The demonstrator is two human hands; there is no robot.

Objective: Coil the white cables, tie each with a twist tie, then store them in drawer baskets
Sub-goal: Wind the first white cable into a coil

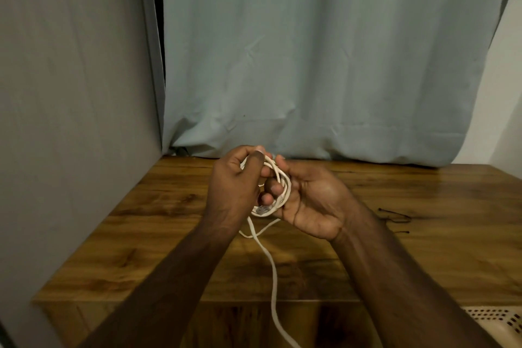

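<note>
Lying nearby: thin dark twist ties (394, 216) on the wood to the right of the right wrist, well apart from the cable; how many, I cannot tell.
In the way: both forearms cross the near part of the wood and hide what is under them.
Surface: a wood-grain surface (158, 223) with a glossy finish, its front edge running across the lower part of the view.
Room: a pale blue-grey curtain (310, 65) hangs behind, its hem reaching the back edge of the wood; a grey panel (76, 93) stands along the left side, a pale wall at the far right.
Container: a cream perforated basket (500, 322) shows at the lower right corner, below the front edge (its contents are out of view).
Cable: a white cable (278, 178) is wound in several loops held above the wood between the two hands; a clear plug sits at the bottom of the coil, and a loose tail drops down past the front edge.
Left hand: the left hand (240, 181) pinches the top of the coil between thumb and curled fingers.
Right hand: the right hand (310, 200) lies palm up, its fingers curled through the loops, gripping the coil.
</note>
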